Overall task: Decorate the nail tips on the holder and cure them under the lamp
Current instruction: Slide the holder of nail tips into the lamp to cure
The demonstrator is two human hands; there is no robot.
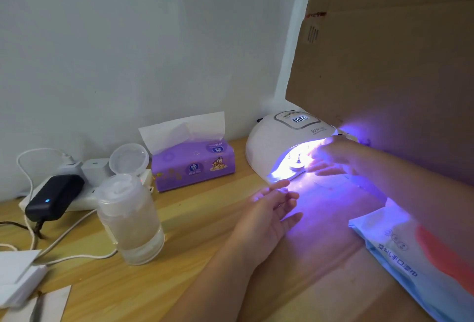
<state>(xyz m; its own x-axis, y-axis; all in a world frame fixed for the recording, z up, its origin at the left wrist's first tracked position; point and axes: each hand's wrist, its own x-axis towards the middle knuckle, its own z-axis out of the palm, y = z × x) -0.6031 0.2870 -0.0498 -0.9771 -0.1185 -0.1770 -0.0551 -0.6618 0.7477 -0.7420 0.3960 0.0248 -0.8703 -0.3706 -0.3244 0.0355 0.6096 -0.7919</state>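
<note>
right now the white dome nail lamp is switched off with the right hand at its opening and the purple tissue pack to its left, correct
Not quite: the head view shows the white dome nail lamp switched on, glowing violet. The right hand is at its opening, the purple tissue pack to its left.

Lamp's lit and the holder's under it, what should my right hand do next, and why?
Probably draw the right hand back from the lamp mouth. The holder already stands inside in the violet light, and the fingers seem to hold nothing; the left hand lies open outside.
</note>
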